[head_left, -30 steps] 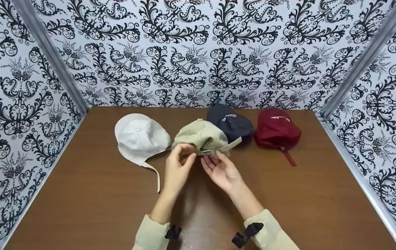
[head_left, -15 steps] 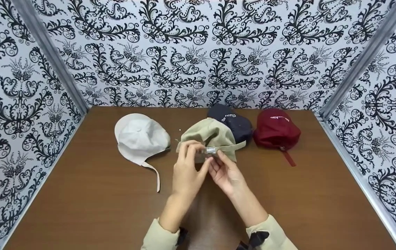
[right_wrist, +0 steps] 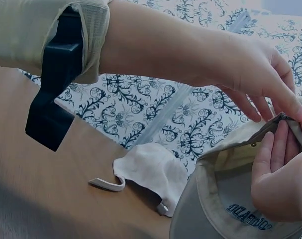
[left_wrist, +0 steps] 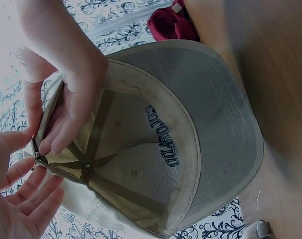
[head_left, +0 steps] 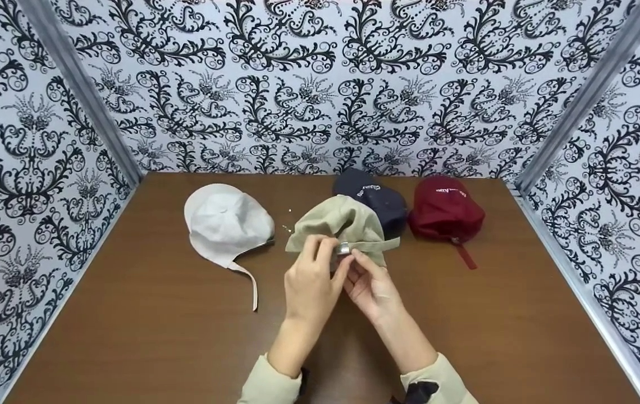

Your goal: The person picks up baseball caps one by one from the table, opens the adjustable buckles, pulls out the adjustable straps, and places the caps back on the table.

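Both hands hold a beige baseball cap (head_left: 348, 216) by its rear strap, in front of a dark navy cap (head_left: 376, 202). My left hand (head_left: 311, 283) pinches the strap just left of a silver buckle (head_left: 344, 248). On the buckle's right, my right hand (head_left: 375, 289) grips the strap with thumb and fingers. A loose strap end (head_left: 385, 244) sticks out to the right. In the left wrist view, the cap's inside and grey underbrim (left_wrist: 215, 129) show, with dark stitched lettering (left_wrist: 163, 137) in reverse. The right hand's fingers (left_wrist: 76, 109) reach inside the cap's rear edge.
A white cap (head_left: 227, 221) with a dangling strap (head_left: 252, 286) lies on the left of the brown table (head_left: 146, 336). At the back right sits a red cap (head_left: 446, 207), its strap hanging forward. Patterned walls (head_left: 309, 84) enclose three sides.
Both hands have shifted rightward with the beige cap, the left one most. Its left fingers have moved from the cap's edge to beside the buckle. The other caps have stayed put.
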Demonstrator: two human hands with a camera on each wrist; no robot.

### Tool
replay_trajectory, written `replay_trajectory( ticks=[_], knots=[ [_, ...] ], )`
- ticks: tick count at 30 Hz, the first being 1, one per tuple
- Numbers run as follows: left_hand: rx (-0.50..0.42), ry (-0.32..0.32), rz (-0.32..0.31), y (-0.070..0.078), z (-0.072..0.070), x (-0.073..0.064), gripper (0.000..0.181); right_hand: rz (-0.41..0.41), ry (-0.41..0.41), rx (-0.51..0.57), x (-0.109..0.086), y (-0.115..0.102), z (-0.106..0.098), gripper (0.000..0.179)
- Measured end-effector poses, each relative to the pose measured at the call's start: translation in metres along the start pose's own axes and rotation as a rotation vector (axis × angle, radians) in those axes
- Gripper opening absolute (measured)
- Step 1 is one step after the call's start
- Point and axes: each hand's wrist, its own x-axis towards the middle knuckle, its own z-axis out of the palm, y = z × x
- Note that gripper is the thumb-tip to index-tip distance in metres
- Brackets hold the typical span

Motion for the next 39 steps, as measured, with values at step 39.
replay_trajectory(
  ticks=[39],
  knots=[
    [-0.216,-0.217,-0.329,-0.013,-0.009,-0.006,0.013,-0.071,0.006,-0.030,0.002,0.004,-0.008,0.022]
  ],
)
